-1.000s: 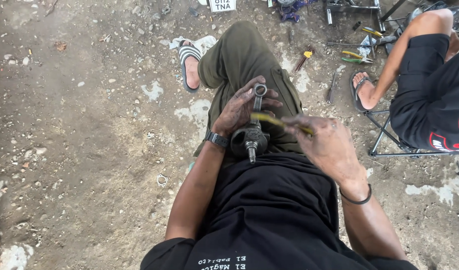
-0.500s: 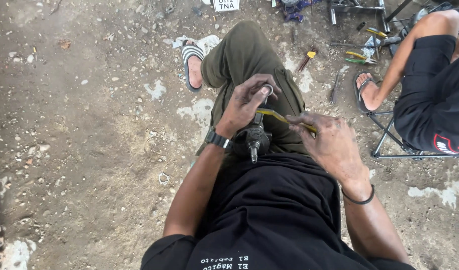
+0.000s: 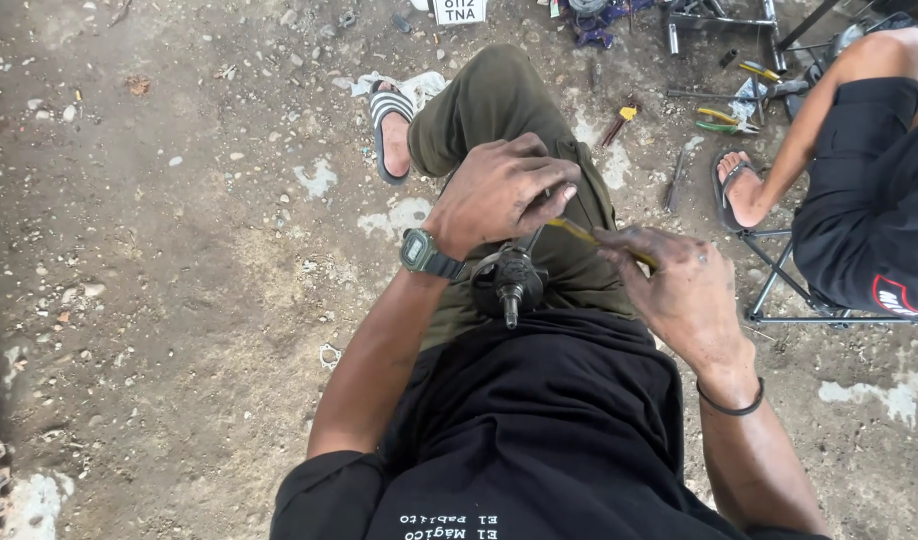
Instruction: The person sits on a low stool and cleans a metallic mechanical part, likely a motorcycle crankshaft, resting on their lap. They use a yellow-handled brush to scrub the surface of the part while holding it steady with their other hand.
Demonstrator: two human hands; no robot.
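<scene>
Head view, centre frame: left hand [image 3: 501, 192] clamps over the dark metal crankshaft [image 3: 510, 279] on the lap; right hand [image 3: 679, 290] pinches a yellow-handled tool [image 3: 591, 237] against it, work unfinished.

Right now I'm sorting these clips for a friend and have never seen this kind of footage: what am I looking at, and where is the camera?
The camera sits on a person's head and looks down at their own lap, so the arms enter from the bottom of the picture. There is no machine, only two bare hands. The left hand, with a wristwatch, is closed over the top of a dark metal engine part resting on the thigh. The right hand grips a thin yellow-handled tool pointed at that part. Below is bare dirt ground. At the upper right a second person sits on a folding stool, with loose hand tools scattered nearby.
</scene>
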